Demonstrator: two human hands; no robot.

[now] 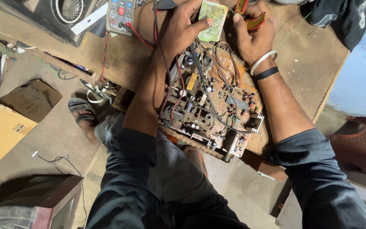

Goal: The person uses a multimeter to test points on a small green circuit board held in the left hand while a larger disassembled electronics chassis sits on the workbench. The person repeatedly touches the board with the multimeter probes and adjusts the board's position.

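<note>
My left hand [183, 29] pinches a small green circuit board [212, 19] by its left edge, above a large brown circuit board [210, 101] crowded with components and wires. My right hand [253, 36] grips a red and yellow handled tool [250, 19] just right of the small board. A silver bangle and a black band circle my right wrist. Black and red wires run from under my left hand down across the large board.
A grey multimeter [119, 15] with a red dial lies at the top left of the wooden table [310, 63]. Cardboard boxes [5, 127] sit on the floor at left, a sandalled foot [83, 116] beside them. Dark cloth [339, 17] lies top right.
</note>
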